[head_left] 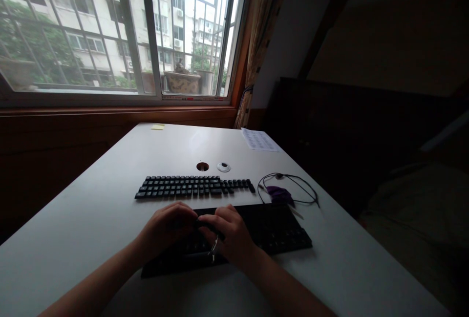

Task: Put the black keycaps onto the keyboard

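A black keyboard (271, 226) lies at a slant on the white desk, many of its keys hidden by my hands and the dim light. My right hand (234, 236) is closed over its middle, around a small tool with thin shiny metal prongs, apparently a wire keycap puller (214, 250). Close beside it my left hand (166, 226) is curled, its fingertips meeting my right fingers; what they pinch is hidden. Just beyond the keyboard, loose black keycaps (179, 187) stand in rows in a keyboard layout.
Right of the keycaps lie a black cable (311, 192) and a purple cloth (279, 195). Farther back are a round desk hole (202, 166), its white cover (223, 167), printed paper (259, 139) and yellow notes (158, 127). A barred window (159, 38) is behind the desk (91, 200).
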{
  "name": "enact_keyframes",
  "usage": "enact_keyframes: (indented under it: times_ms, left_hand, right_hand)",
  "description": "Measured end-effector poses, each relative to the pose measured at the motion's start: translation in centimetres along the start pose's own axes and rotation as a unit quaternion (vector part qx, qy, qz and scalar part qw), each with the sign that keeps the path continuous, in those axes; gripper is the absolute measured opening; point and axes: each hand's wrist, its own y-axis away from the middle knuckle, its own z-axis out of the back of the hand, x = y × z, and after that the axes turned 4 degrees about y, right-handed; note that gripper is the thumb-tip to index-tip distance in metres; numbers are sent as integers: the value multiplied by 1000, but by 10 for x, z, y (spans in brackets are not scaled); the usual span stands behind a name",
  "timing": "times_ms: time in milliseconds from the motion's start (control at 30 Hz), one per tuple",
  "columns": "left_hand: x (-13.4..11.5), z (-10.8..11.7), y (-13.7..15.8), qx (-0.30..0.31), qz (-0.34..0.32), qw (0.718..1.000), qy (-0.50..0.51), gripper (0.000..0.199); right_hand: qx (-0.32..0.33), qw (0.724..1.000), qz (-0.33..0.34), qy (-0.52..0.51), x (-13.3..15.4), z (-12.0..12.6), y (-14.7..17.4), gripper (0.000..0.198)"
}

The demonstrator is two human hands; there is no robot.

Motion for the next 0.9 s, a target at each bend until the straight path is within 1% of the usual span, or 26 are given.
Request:
enact_keyframes:
  times_ms: [133,233,467,900]
  left_hand:
    - [4,0,2,4,10,1000,7,19]
    - [2,0,0,5,8,1000,11,19]
    - [-3,0,-2,2,7,1000,9,18]
    - [0,0,-1,7,1,1000,1,18]
  right_hand:
    - [-20,1000,11,2,-2,-2,1,17]
    - [-31,999,20,5,-3,-4,1,17]
    - [-21,1000,16,4,-2,-3,1,17]
    - [-10,1000,6,0,-5,-4,1,18]
